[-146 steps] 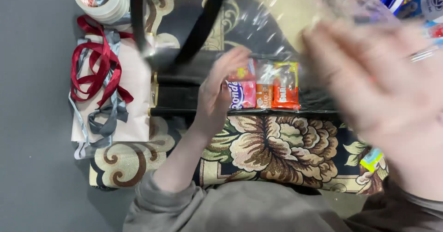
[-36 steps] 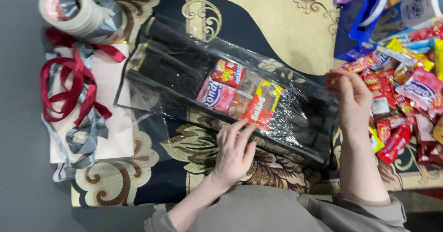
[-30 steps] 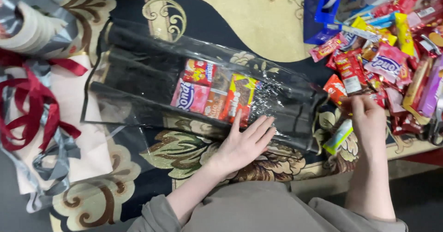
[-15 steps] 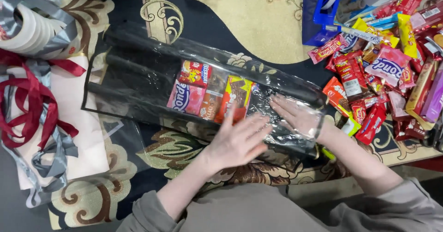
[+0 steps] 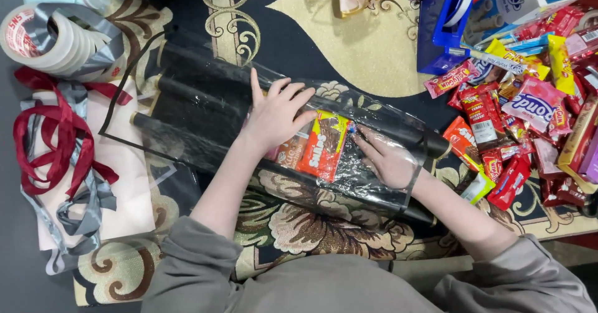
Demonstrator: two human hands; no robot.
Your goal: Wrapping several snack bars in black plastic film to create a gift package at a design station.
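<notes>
Nearest the camera, two grey sleeves are seen reaching forward over a patterned rug (image 5: 299, 226), which carries everything here. The left hand (image 5: 274, 115) is laid flat, fingers spread and released, on top of a clear plastic bag (image 5: 205, 110) with a black border, pressing on the snack packets inside. The right hand (image 5: 389, 158) has been slipped inside the bag at its open right end; its fingers are loosely extended under the film, grasping nothing, just beside the red and yellow snack packet (image 5: 324, 145). The bag lies across the middle of the rug, its closed end toward the left edge.

Three packets can be counted in the bag, though part of them is hidden beneath the left hand, so more cannot be ruled out. At the right edge of the rug a heap of loose snack packets (image 5: 536, 120) is piled, too many and too overlapped to be counted. Along the left edge lie one tangle of red and grey ribbons (image 5: 62, 157) and, farther off, a stack of tape rolls (image 5: 53, 36).

It is judged that the thin film could be torn or creased if the inner hand is pushed hard, and that the row of packets could be knocked askew as that hand is drawn out.
</notes>
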